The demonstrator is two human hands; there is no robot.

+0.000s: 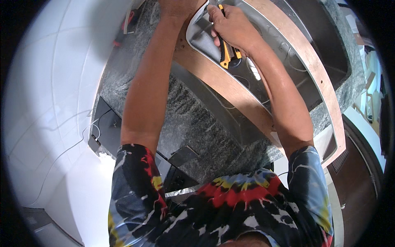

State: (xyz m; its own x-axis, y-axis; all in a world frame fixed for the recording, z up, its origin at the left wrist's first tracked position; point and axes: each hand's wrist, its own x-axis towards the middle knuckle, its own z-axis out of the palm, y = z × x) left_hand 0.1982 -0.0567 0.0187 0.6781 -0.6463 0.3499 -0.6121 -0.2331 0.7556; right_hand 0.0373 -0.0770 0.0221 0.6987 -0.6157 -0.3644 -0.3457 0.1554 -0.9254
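Observation:
My right hand [230, 29] grips a yellow and black utility knife [225, 57] against the white edging strip [190, 39] lining a curved plywood frame [294, 33]. My left hand [177, 7] is at the top edge of the view beside the same frame; its fingers are hidden or cropped. The frame lies across a dark sink basin [329, 57] set in a speckled stone counter [185, 123]. Thin pale strands and a small white object [253, 70] show inside the frame, near my right forearm.
A red-handled tool [127, 24] lies at the back left of the counter by a tiled wall [53, 82]. Dark flat panels [107, 123] with cables are at the lower left. Pale boards [372, 103] and a brown cabinet [354, 173] stand at the right.

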